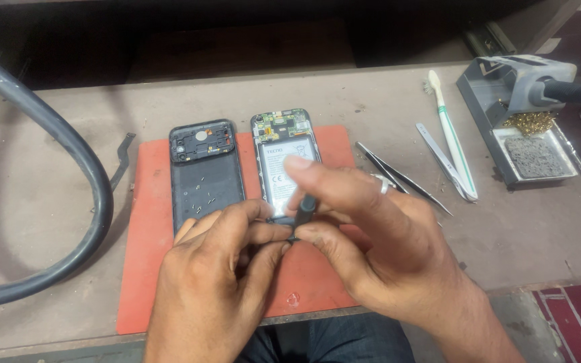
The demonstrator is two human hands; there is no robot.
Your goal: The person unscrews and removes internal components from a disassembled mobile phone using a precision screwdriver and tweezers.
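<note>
Both hands met over the near end of the opened phone [285,165]: the right hand [371,242] pinched a dark screwdriver [304,212] between thumb and fingers, while the left hand [216,269] closed its fingertips on the phone's bottom edge. The phone lay on an orange mat [144,269] near the counter's [48,121] front edge, beside its removed back cover [204,171] strewn with tiny screws. Tweezers [405,178], a brush [452,134] and a soldering stand [526,128] lay right, a thick grey hose [68,148] curved left.
</note>
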